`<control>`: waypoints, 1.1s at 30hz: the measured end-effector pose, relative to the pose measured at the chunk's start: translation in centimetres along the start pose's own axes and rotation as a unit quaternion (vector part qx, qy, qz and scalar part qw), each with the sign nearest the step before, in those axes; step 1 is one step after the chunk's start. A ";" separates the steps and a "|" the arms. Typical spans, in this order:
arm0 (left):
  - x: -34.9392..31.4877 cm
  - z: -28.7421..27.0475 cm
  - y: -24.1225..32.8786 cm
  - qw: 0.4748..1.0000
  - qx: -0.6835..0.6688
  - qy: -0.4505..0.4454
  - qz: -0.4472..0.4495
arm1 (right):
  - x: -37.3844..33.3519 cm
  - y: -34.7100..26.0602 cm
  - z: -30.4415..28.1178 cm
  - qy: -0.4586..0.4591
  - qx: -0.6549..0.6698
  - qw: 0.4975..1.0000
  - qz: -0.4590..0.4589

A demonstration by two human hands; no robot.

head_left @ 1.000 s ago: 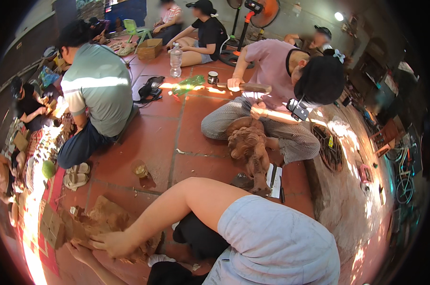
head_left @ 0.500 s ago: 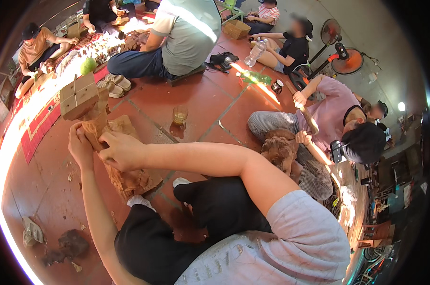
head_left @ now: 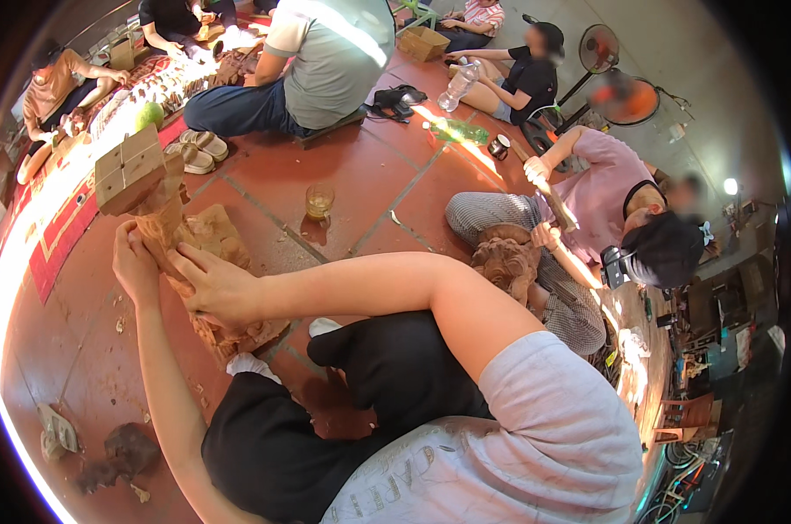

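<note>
A pale-brown wood carving (head_left: pixel 160 229) leans up between my hands, with a squared block (head_left: pixel 131 171) at its upper end. My left hand (head_left: pixel 136 269) is wrapped against the carving's left side, its fingertips partly hidden behind the wood. From the right, my right hand (head_left: pixel 216 284) grips the same piece lower down, fingers along its surface. Beneath and beside it lies a larger rough carved wood piece (head_left: pixel 223 237) on the tiled floor, reaching toward my feet. My right hand hides part of that larger piece.
A glass cup (head_left: pixel 319 202) stands beyond the carvings. On the right, a person in pink (head_left: pixel 601 166) holds a mallet over a carved wood head (head_left: pixel 506 262). Another person (head_left: pixel 330 70) sits ahead near sandals (head_left: pixel 199 150). A dark lump (head_left: pixel 131 450) lies on the lower-left floor.
My right hand's fingers have straightened from a bent grip and now lie along the carving. The whole view has shifted slightly; my left hand keeps its hold.
</note>
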State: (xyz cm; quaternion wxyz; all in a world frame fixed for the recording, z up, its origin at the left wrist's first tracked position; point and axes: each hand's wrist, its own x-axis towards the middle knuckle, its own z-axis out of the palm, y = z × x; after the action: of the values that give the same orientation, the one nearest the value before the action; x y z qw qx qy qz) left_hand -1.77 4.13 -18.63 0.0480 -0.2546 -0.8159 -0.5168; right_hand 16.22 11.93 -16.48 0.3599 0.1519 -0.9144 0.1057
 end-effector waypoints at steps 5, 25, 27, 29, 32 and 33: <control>1.5 1.3 -2.9 0.995 0.048 0.030 0.076 | 0.9 3.2 2.0 -0.056 0.168 0.976 0.125; 0.5 0.4 -1.6 0.998 0.012 0.051 0.041 | 1.7 2.8 0.9 -0.109 0.167 0.970 0.138; 0.1 0.2 -1.1 0.998 -0.006 0.055 0.041 | 0.7 1.4 1.0 -0.085 0.098 0.989 0.066; 0.0 0.1 -0.8 0.998 -0.003 0.054 0.040 | -0.5 0.3 -0.1 -0.010 0.029 0.999 -0.024; 0.5 0.8 -0.2 0.998 -0.005 0.049 0.047 | -0.9 2.0 1.3 -0.121 0.017 0.992 -0.023; 0.5 0.8 -0.3 0.997 0.004 0.052 0.055 | -0.3 2.6 1.5 -0.146 0.011 0.989 -0.033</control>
State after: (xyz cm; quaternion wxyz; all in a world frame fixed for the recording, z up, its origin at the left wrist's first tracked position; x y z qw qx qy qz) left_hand -2.18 4.95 -19.05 0.1199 -0.2721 -0.7990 -0.5228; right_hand 14.62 13.93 -18.01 0.2239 0.2000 -0.9505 0.0799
